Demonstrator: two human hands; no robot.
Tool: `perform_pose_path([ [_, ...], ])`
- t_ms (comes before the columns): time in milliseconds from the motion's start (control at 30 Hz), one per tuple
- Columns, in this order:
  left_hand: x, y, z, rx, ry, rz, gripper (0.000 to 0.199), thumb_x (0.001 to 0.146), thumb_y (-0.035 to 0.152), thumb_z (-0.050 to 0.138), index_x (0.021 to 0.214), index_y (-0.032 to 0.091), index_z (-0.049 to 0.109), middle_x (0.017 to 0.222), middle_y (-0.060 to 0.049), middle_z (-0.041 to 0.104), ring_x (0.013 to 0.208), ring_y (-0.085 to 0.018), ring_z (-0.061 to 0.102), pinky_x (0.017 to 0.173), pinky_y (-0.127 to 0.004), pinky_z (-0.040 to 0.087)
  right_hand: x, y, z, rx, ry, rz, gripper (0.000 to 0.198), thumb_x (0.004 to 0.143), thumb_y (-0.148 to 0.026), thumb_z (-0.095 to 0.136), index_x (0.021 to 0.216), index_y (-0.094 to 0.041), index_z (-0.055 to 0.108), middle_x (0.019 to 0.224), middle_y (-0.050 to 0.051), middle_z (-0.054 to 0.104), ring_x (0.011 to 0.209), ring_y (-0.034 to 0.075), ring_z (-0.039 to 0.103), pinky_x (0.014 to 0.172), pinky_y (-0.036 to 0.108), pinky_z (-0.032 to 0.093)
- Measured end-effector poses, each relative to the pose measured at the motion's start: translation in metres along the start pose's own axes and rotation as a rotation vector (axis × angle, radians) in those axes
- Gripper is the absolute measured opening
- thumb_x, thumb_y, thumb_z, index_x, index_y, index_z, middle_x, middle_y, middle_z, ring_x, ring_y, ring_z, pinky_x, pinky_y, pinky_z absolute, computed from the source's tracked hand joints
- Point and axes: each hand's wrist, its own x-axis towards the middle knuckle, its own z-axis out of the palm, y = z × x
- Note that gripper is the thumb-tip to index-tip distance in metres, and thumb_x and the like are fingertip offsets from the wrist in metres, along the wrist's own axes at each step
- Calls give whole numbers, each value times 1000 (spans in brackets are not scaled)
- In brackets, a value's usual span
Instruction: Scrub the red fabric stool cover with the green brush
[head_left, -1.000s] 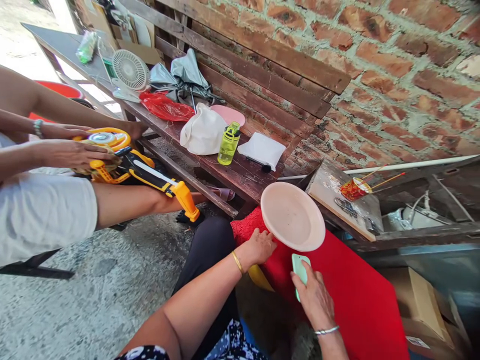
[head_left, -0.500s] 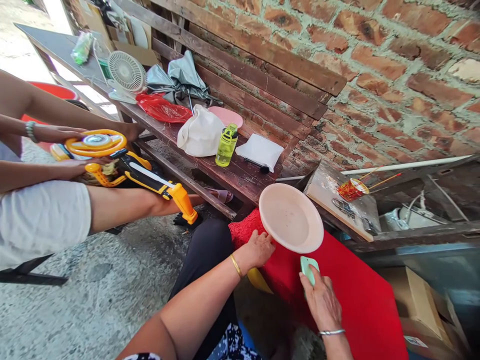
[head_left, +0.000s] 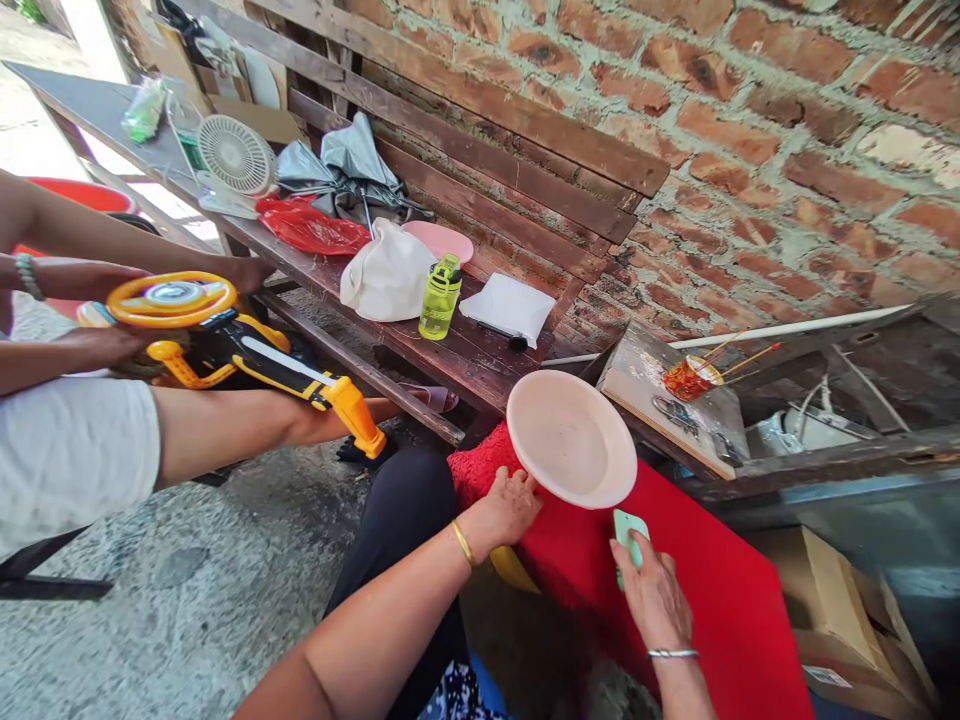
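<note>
My left hand grips the near rim of a pale pink plate that is tilted up above a red board. My right hand rests on the red board and holds a small mint-green object just below the plate. A red fluffy cloth lies under the plate's left edge. A bit of something yellow shows below my left hand.
Another person at the left holds a yellow and black toy. A wooden bench carries a green bottle, white bag, fan and red bag. A board with scissors sits at the right, a cardboard box beside it.
My right hand with the green object has slid slightly right and down along the red board. The other person's toy has shifted left. The plate stays held.
</note>
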Motion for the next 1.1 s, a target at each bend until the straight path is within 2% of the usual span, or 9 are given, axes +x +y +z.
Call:
perform_pose_path([
  [100,-1,1,-6,-9,-47,-4,27,92,16,56,115,15,71,133,-19,59,121,-31,52,104,-57,38,6,-29,2,18,-23,-34,61,100,-54,26,147,-22,48,112,13,62,103,28,66,85,39,53],
  [167,-1,1,-9,-8,-68,-1,28,92,17,56,116,15,71,136,-19,58,123,-31,52,105,-57,38,10,-31,4,33,-26,-31,61,100,-53,26,148,-22,47,114,14,62,104,28,66,85,39,53],
  [267,0,1,-9,-1,-68,-1,28,92,17,56,116,18,71,137,-19,57,123,-32,51,105,-57,38,12,-1,7,57,-18,26,66,99,-56,24,150,-20,45,113,16,63,105,31,66,87,44,53],
  [367,1,1,-7,2,-61,8,29,92,18,56,117,19,71,136,-19,57,121,-32,51,104,-57,38,11,42,7,99,14,142,74,97,-60,22,147,-13,49,97,17,65,101,37,66,84,50,53],
  [467,0,2,-7,3,-72,7,28,93,18,55,116,16,70,136,-19,56,120,-32,51,102,-55,37,4,56,8,129,52,182,80,96,-63,19,145,-9,52,88,18,64,89,40,67,77,54,53],
  [633,-3,5,-8,34,-42,3,26,91,17,56,113,18,70,134,-19,57,119,-32,51,99,-53,39,-22,4,29,187,83,-43,63,97,-59,33,144,-23,53,114,12,62,104,28,65,84,37,54],
  [767,-4,8,-8,58,-51,-19,28,92,17,55,116,17,70,133,-19,58,119,-31,51,101,-54,39,-35,-21,40,65,158,-168,55,101,-49,33,144,-21,54,118,14,61,105,27,63,90,37,51],
  [900,-4,8,-7,62,-59,-21,31,93,18,54,121,18,69,137,-19,56,122,-31,51,105,-56,37,-36,4,34,-41,127,-84,54,102,-47,36,146,-21,53,108,14,64,100,26,64,91,37,50],
  [1100,-4,8,-8,36,-76,-21,32,93,18,54,122,19,69,140,-20,54,125,-31,50,105,-57,38,-35,80,42,-23,102,95,60,99,-53,34,145,-19,53,99,12,66,103,29,65,92,40,51],
])
